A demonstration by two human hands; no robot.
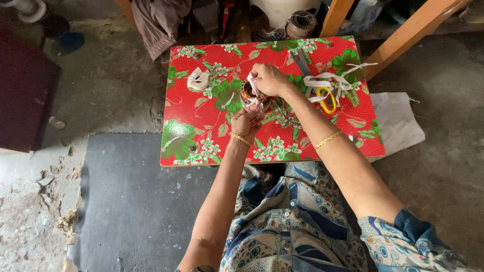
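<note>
Red floral table (pixel 201 126): both hands' grips clasp motor coil (pixel 248 93).

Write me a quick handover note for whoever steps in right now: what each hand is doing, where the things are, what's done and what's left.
Left hand: fingers pinched at the near side of the small round wound coil, apparently on white strip.
Right hand: over the coil's far side, grip closed on the same white strip.
The coil sits mid-way on the red flowered table.
Loose white strips and yellow-handled scissors lie to the right; a small white bundle lies to the left.
Done: some strip is on the coil.
Left: cannot tell how much wrapping remains.
</note>
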